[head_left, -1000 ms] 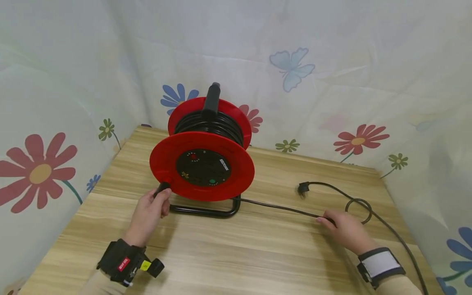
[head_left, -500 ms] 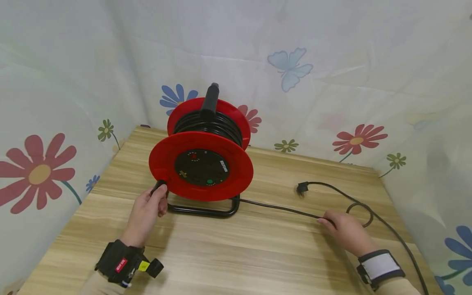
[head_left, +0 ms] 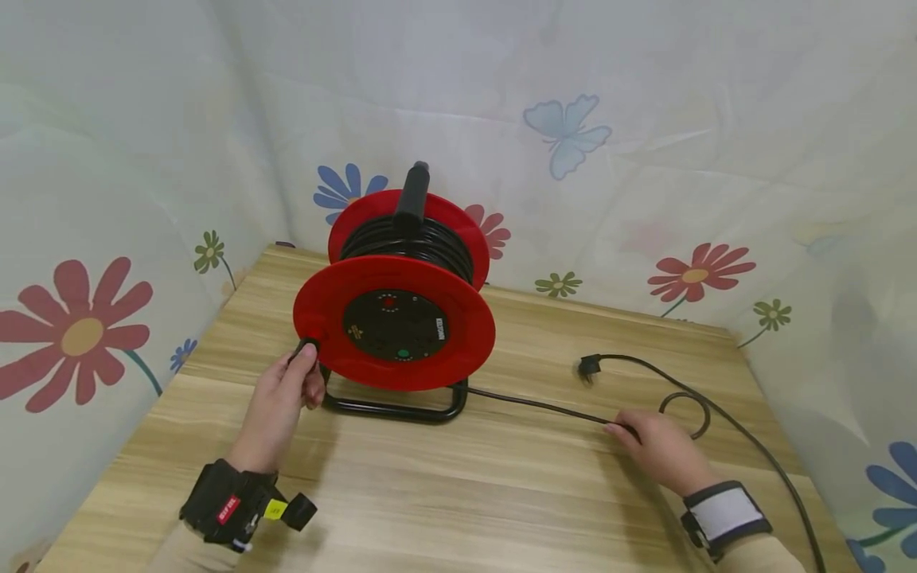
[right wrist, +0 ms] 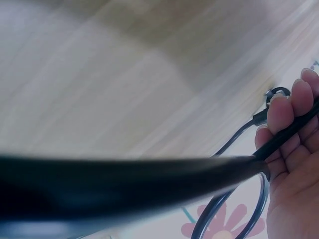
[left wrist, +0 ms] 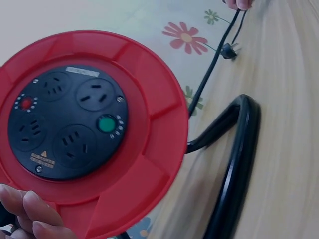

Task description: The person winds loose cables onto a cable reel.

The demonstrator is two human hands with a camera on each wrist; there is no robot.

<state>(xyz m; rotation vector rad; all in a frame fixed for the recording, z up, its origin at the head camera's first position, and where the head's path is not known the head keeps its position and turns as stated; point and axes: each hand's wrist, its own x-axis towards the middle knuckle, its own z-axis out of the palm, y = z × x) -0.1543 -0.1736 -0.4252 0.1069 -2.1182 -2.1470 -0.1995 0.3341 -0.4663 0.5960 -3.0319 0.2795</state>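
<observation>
We grip the knob (head_left: pixel 306 345) of the red reel (head_left: pixel 462 338), which stands on the table (head_left: pixel 487 493), with our left hand (head_left: pixel 281 398) stretched forward; well right of it, our right hand (head_left: pixel 661 451) curls its fingers round the black cable (head_left: pixel 537 404).

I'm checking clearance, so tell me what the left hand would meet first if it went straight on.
Beyond the short black handle it grips, the left hand would probably meet the red round plastic reel disc first; the exact gap is hard to judge.
</observation>
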